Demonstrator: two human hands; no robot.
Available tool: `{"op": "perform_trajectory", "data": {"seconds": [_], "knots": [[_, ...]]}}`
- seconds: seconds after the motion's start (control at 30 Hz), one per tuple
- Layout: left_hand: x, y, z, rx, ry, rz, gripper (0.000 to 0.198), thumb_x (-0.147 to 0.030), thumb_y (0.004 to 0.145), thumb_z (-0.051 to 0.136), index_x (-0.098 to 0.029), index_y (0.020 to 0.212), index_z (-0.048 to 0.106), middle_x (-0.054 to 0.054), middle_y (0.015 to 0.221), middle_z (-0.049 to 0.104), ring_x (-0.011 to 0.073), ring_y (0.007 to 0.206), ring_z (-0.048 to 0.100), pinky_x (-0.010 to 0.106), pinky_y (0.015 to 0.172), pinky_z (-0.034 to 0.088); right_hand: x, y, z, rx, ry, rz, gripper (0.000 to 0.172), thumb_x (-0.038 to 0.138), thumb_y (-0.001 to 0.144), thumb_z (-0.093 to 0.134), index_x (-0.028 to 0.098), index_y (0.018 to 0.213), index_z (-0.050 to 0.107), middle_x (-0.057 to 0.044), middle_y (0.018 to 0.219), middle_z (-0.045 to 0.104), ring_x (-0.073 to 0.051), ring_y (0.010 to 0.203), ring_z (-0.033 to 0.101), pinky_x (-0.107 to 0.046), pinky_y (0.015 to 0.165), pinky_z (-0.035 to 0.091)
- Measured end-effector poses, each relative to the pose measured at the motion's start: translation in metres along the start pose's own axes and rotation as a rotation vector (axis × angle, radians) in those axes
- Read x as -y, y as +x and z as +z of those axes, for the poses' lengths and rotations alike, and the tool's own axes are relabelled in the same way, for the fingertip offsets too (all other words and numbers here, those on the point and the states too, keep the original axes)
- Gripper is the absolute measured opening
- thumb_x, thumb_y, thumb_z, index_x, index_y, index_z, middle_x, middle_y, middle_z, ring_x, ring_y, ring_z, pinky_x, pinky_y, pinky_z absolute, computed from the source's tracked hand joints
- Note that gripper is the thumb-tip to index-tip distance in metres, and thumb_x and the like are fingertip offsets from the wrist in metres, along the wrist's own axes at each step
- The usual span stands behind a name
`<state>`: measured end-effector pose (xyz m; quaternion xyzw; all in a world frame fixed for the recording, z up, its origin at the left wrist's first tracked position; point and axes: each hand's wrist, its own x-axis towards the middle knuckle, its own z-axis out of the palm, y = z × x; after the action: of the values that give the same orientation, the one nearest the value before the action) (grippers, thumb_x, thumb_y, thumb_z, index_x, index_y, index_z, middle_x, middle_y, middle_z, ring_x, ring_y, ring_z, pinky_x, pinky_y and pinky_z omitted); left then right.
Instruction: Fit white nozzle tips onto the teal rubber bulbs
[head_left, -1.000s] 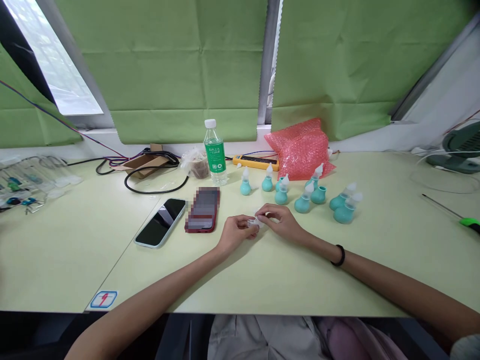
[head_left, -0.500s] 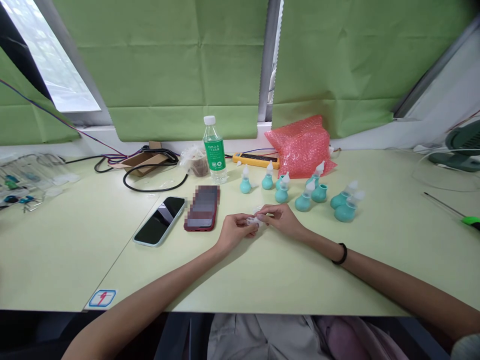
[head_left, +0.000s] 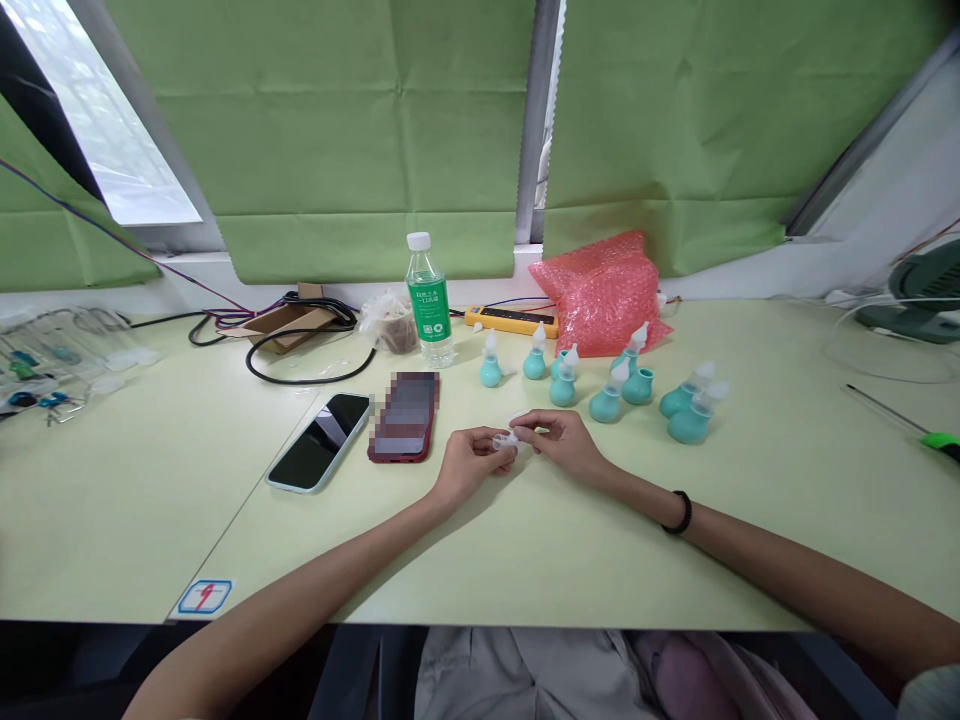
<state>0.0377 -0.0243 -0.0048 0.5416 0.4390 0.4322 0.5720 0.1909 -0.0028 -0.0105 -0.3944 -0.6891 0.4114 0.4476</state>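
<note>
Pinching (nearly closed), both hands (head_left: 469, 464) (head_left: 564, 442) hold a translucent piece (head_left: 505, 441).

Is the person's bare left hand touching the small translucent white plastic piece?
Touching. The head view shows the bare left hand pinching the small translucent white plastic piece between thumb and fingers, with no gap visible.
</note>
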Motion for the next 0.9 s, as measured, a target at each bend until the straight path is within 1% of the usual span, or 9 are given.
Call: {"op": "perform_trajectory", "data": {"seconds": [0.13, 0.3, 0.47, 0.57, 0.63, 0.77, 0.83, 0.9], "knots": [[0.000, -0.001, 0.000, -0.015, 0.033, 0.038, 0.028, -0.026, 0.058, 0.063, -0.008, 0.079, 0.061, 0.005, 0.061, 0.059, 0.0115, 0.053, 0.053, 0.024, 0.053, 0.045, 0.000, 0.000, 0.001, 0.015, -0.030, -0.021, 0.021, 0.033, 0.069, 0.053, 0.016, 0.078, 0.061, -0.005, 0.079, 0.060, -0.012, 0.066, 0.052, -0.022, 0.051, 0.042], [-0.002, -0.004, 0.001, -0.024, 0.090, 0.120, 0.024, -0.028, 0.059, 0.061, -0.010, 0.075, 0.062, 0.004, 0.059, 0.059, 0.0101, 0.049, 0.050, 0.023, 0.051, 0.042, 0.002, -0.003, 0.002, -0.006, -0.111, -0.045, 0.023, 0.036, 0.071, 0.050, 0.017, 0.077, 0.061, -0.005, 0.077, 0.060, -0.014, 0.068, 0.053, -0.024, 0.053, 0.043], [0.001, -0.004, 0.000, -0.041, 0.159, 0.200, 0.026, -0.030, 0.062, 0.059, -0.011, 0.079, 0.062, 0.004, 0.061, 0.058, 0.0097, 0.049, 0.049, 0.021, 0.049, 0.041, 0.008, -0.007, 0.004, -0.013, -0.155, -0.078, 0.022, 0.035, 0.072, 0.048, 0.017, 0.077, 0.060, -0.004, 0.072, 0.059, -0.015, 0.070, 0.054, -0.025, 0.055, 0.044], [0.002, -0.002, -0.001, -0.022, 0.102, 0.162, 0.030, -0.031, 0.060, 0.061, -0.010, 0.082, 0.062, 0.005, 0.063, 0.059, 0.0106, 0.050, 0.050, 0.023, 0.050, 0.042, 0.011, -0.008, 0.004, -0.007, -0.167, -0.092, 0.021, 0.034, 0.072, 0.048, 0.017, 0.075, 0.060, -0.004, 0.070, 0.058, -0.015, 0.068, 0.053, -0.024, 0.052, 0.043], [0.000, -0.001, -0.002, 0.013, 0.012, 0.112, 0.032, -0.031, 0.060, 0.061, -0.009, 0.083, 0.062, 0.005, 0.063, 0.059, 0.0114, 0.053, 0.051, 0.025, 0.053, 0.044, 0.011, -0.007, 0.003, -0.006, -0.171, -0.113, 0.021, 0.034, 0.072, 0.048, 0.017, 0.074, 0.060, -0.004, 0.070, 0.057, -0.014, 0.067, 0.053, -0.023, 0.051, 0.042], [-0.004, 0.001, -0.004, 0.072, -0.163, 0.005, 0.030, -0.028, 0.061, 0.062, -0.008, 0.084, 0.061, 0.006, 0.062, 0.059, 0.0119, 0.055, 0.052, 0.026, 0.055, 0.045, 0.010, -0.006, 0.002, -0.028, -0.172, -0.162, 0.025, 0.034, 0.076, 0.044, 0.016, 0.068, 0.059, -0.002, 0.061, 0.051, -0.011, 0.059, 0.048, -0.021, 0.047, 0.039], [-0.004, 0.002, -0.006, 0.094, -0.261, -0.039, 0.027, -0.025, 0.062, 0.060, -0.007, 0.083, 0.061, 0.008, 0.063, 0.060, 0.0123, 0.056, 0.054, 0.026, 0.056, 0.044, 0.010, -0.006, 0.001, -0.037, -0.165, -0.170, 0.025, 0.034, 0.076, 0.043, 0.016, 0.071, 0.060, -0.002, 0.062, 0.049, -0.010, 0.058, 0.047, -0.020, 0.046, 0.038], [-0.004, 0.003, -0.007, 0.120, -0.347, -0.063, 0.024, -0.022, 0.063, 0.060, -0.007, 0.082, 0.061, 0.008, 0.064, 0.061, 0.0126, 0.058, 0.055, 0.026, 0.057, 0.044, 0.010, -0.006, 0.000, -0.020, -0.167, -0.171, 0.021, 0.033, 0.073, 0.048, 0.017, 0.079, 0.060, -0.002, 0.066, 0.049, -0.010, 0.059, 0.048, -0.020, 0.046, 0.040]]}}
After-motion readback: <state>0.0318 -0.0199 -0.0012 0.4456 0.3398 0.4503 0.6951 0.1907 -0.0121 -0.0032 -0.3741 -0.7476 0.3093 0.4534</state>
